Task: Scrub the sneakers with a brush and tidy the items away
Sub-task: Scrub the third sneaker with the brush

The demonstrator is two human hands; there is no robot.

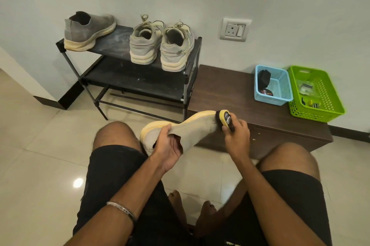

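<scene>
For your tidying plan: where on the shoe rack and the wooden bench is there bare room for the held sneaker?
Shoe rack top: bare between the single grey sneaker and laced pair. Lower shelf: bare. Bench: bare left of the blue basket; crowded right, with the green basket.

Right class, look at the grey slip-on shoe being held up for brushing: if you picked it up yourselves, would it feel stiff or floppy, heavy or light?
The shoe probably feels light: the left hand alone holds it up at the collar. Its knit upper likely gives under the brush, while the thick pale sole should keep it fairly straight.
</scene>
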